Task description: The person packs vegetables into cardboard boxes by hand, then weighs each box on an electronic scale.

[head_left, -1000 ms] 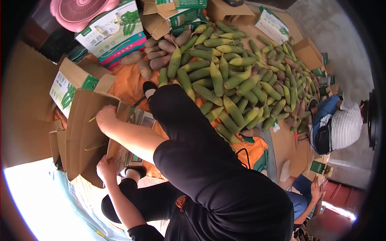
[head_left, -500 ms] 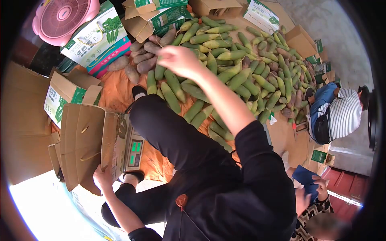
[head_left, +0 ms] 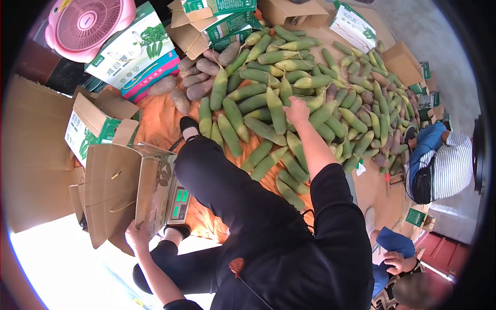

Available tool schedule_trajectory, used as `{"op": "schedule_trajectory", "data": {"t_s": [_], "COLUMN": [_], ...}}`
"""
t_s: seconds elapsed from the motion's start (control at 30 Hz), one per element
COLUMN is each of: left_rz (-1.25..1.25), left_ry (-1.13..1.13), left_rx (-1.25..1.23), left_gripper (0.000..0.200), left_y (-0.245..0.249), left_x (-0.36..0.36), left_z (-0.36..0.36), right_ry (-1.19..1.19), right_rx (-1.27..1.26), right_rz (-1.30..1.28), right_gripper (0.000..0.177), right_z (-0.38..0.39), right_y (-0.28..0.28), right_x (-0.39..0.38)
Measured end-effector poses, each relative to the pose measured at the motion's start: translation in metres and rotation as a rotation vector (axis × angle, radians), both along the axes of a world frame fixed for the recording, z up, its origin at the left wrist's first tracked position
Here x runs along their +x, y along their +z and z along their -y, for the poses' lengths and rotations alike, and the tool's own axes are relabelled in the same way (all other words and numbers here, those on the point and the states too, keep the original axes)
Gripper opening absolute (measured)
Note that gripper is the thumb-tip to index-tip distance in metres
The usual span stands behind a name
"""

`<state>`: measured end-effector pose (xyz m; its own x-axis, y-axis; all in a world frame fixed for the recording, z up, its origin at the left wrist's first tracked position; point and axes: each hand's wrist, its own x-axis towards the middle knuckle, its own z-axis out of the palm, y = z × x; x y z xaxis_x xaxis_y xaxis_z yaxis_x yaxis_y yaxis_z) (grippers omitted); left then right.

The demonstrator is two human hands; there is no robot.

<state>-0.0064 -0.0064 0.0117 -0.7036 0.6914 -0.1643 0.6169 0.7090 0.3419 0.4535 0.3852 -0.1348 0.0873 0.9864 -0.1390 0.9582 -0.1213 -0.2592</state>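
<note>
My left hand (head_left: 136,235) grips the lower edge of a brown open carton (head_left: 111,188) that stands on a scale (head_left: 179,203) with green lit digits. Past my black-clad knee, my right hand (head_left: 296,110) reaches out and rests palm down on a big pile of green stalks (head_left: 268,98). Its fingers curl over one of the stalks, but whether they grip it is hidden. The pile lies on an orange sheet (head_left: 155,116).
Printed green-and-white boxes (head_left: 135,50) and a pink fan (head_left: 88,21) stand at the far left. Brownish stalks (head_left: 194,77) lie beside the green ones. A person in a striped shirt (head_left: 448,165) crouches at the right. Another person's hands (head_left: 395,261) show at the lower right.
My right hand left the carton's edge, reached to the far part of the pile, then came back to its middle. The left hand stayed on the carton.
</note>
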Motion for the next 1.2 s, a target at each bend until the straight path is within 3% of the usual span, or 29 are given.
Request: {"op": "schedule_trajectory", "data": {"t_s": [0.3, 0.47, 0.6, 0.73, 0.8, 0.83, 0.93, 1.07, 1.1, 1.2], "left_rz": [-0.057, -0.110, -0.160, -0.120, -0.104, -0.103, -0.130, -0.120, -0.126, -0.145], "left_ry": [-0.017, -0.013, -0.037, -0.032, -0.044, -0.032, -0.084, -0.075, -0.081, -0.116], "left_rx": [-0.050, -0.158, -0.137, -0.109, -0.106, -0.100, -0.116, -0.134, -0.147, -0.181], "left_gripper": [0.015, 0.012, 0.011, 0.011, 0.011, 0.011, 0.011, 0.011, 0.011, 0.011], "left_y": [-0.012, -0.006, -0.001, -0.006, -0.003, -0.004, -0.006, -0.005, -0.004, -0.005], "left_x": [-0.011, -0.008, 0.000, 0.001, 0.001, 0.000, -0.003, -0.001, 0.000, 0.000], "left_z": [0.009, 0.005, 0.004, 0.009, 0.008, 0.008, 0.011, 0.011, 0.011, 0.012], "right_ry": [0.033, -0.022, -0.010, 0.198, 0.211, 0.222, 0.388, 0.638, 0.638, 1.027], "right_rx": [-0.126, -0.310, -0.183, -0.048, 0.006, 0.012, 0.118, 0.075, 0.003, 0.128], "right_rz": [0.026, 0.163, 0.142, 0.058, -0.160, -0.158, -0.585, -0.855, -1.042, -1.033], "right_gripper": [0.067, 0.066, 0.068, 0.073, 0.073, 0.073, 0.073, 0.069, 0.066, 0.063], "right_z": [-0.024, -0.022, -0.009, 0.013, 0.021, 0.019, 0.004, 0.022, 0.037, 0.071], "right_y": [-0.026, -0.037, -0.039, -0.043, -0.030, -0.022, 0.007, 0.151, 0.185, 0.255], "right_x": [-0.030, -0.040, -0.047, -0.047, -0.052, -0.056, -0.074, -0.165, -0.191, -0.257]}}
